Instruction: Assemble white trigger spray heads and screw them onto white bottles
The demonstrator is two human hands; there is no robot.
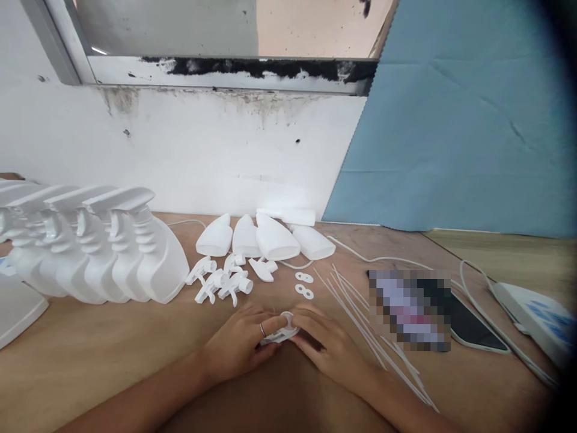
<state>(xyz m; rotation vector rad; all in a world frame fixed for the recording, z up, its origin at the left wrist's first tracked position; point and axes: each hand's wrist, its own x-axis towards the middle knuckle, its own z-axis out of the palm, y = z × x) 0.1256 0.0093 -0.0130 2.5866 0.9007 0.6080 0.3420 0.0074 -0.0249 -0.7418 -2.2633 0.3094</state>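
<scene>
Both my hands pinch a small white plastic sprayer part (280,334) low over the table, near its front edge. My left hand (243,340), with a ring on one finger, closes on the part's left side. From the right, my right hand (327,337) closes on its other end, so fingers hide much of it. Just beyond the hands lie flat white pieces with holes (304,291). Several white trigger sprayer heads (234,285) rest in a loose group past my left hand. Thin white tubes (360,325) stretch along the table beside my right hand.
Behind the sprayer heads stand several white hollow shells (277,237). A row of white spray bottles (157,264) fills the left side. To the right are a phone (478,328), a blurred-out patch, a white cable (387,258) and a white box-like device (536,313).
</scene>
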